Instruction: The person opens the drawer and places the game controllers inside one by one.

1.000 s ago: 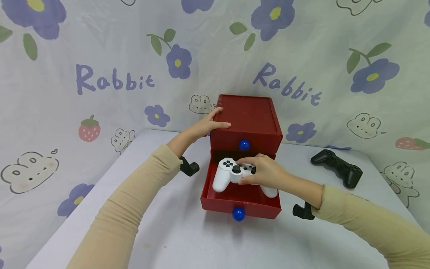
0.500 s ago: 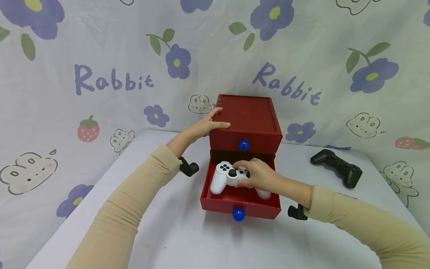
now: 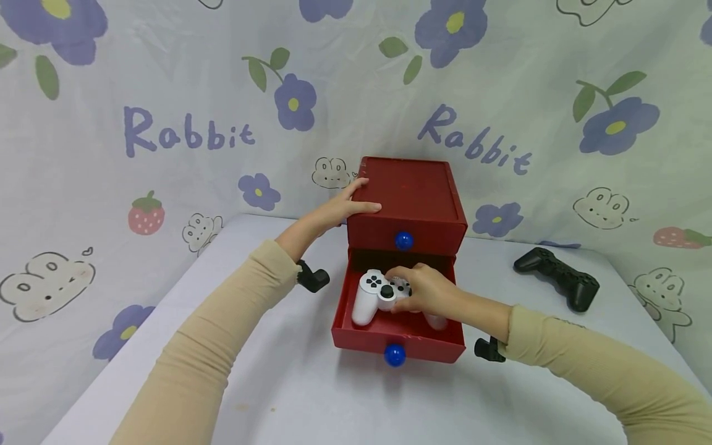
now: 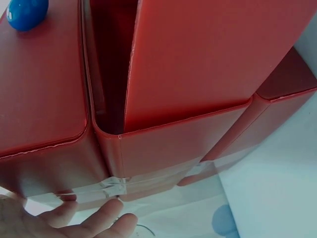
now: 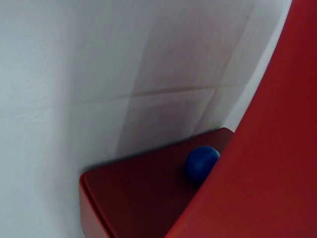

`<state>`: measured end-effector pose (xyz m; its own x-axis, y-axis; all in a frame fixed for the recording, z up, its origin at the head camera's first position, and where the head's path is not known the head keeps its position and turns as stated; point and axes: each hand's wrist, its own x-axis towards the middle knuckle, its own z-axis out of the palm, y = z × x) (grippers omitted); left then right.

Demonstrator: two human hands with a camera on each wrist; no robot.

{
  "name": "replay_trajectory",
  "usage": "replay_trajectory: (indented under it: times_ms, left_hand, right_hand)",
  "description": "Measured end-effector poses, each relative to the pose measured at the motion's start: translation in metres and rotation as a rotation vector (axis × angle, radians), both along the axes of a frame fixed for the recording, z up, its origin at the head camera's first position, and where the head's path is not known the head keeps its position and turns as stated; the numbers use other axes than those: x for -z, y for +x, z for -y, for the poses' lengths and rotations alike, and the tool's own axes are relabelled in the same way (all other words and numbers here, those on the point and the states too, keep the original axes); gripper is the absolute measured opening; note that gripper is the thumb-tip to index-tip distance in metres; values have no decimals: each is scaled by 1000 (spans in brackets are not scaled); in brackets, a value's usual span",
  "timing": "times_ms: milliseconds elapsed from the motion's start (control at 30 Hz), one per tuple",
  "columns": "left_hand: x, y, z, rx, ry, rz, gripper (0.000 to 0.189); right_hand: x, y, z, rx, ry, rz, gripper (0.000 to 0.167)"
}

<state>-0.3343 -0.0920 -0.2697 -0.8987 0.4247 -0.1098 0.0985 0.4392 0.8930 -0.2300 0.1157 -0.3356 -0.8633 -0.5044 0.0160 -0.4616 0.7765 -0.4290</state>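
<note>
A white game controller (image 3: 366, 299) lies inside the pulled-out drawer (image 3: 398, 345) of a red drawer unit (image 3: 411, 188). My right hand (image 3: 432, 290) grips the controller at its middle, thumb on the near side and fingers on the far side, covering much of its right half. My left hand (image 3: 339, 207) rests on the unit's top left edge, thumb and a finger stretched over the top. In the left wrist view, the fingers (image 4: 106, 218) of that hand lie loosely extended along the unit's side. The right wrist view shows no hand.
A black game controller (image 3: 558, 278) lies on the white table at the right. Above the pulled-out drawer is a closed one with a blue knob (image 3: 404, 240). Below it, a lower drawer front (image 5: 143, 183) shows in the right wrist view. A patterned cloth (image 3: 189, 68) hangs behind.
My right hand has moved left and slightly down with the white controller, which now sits lower in the drawer. The left hand and the drawer unit stay put.
</note>
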Motion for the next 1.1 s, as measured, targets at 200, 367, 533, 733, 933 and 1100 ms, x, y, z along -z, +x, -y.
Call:
replay_trajectory:
  times_ms: [200, 367, 533, 733, 933, 1100]
  left_hand:
    - [0, -1, -1, 6, 7, 1, 76]
    - [0, 0, -1, 5, -3, -5, 76]
    - [-1, 0, -1, 6, -6, -8, 77]
    - [0, 1, -2, 4, -2, -4, 76]
    - [1, -1, -1, -2, -8, 0, 77]
    - [2, -1, -1, -4, -19, 3, 77]
  right_hand:
    - [1, -1, -1, -11, -4, -13, 56]
    - [-1, 0, -1, -32, -13, 5, 57]
    - [-12, 1, -6, -55, -34, 26, 59]
    - [-26, 6, -18, -52, -147, 36, 62]
    - [-39, 21, -33, -64, -278, 100, 62]
    - [-48, 39, -41, -80, -297, 123, 61]
